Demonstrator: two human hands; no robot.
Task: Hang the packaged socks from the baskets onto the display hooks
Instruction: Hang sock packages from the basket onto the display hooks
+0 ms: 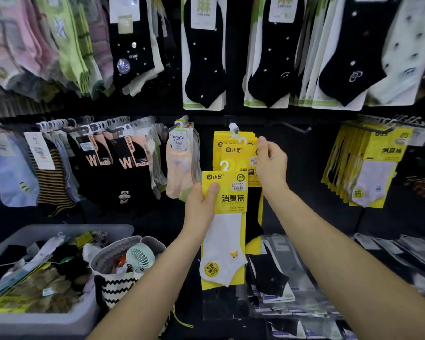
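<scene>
We face a dark display wall (312,204) where rows of carded socks hang from hooks, and at lower left sits the grey basket (47,322), heaped with loose packs waiting their turn, its left side cut off by the frame. Beside it stands a striped bag (118,288) holding a small fan (139,260). Near the middle, a stack of yellow packs (217,148) already hangs on one display hook (233,127), and we judge this is the peg being filled, since both packs in hand carry the same yellow card. The left hand (201,204) grips the white-sock pack (225,217) below the stack, thumb flat on the front of the card and the fingers round behind it, holding it upright so its white hanger loop (224,165) stands free at the top, ready to go next. The right hand (271,163) is up at the hook, fingers curled and pinching the upper right corner of the black-sock pack (238,153), which we take to be the one going on now; gripping at the corner leaves its loop clear to meet the peg. Whether that loop has caught on the hook tip we cannot tell: it overlaps the hung stack, and the white-sock pack covers much of the black sock below. The fingertips of the left hand are hidden behind the card, and the small print on the price labels is too fine to read.
</scene>
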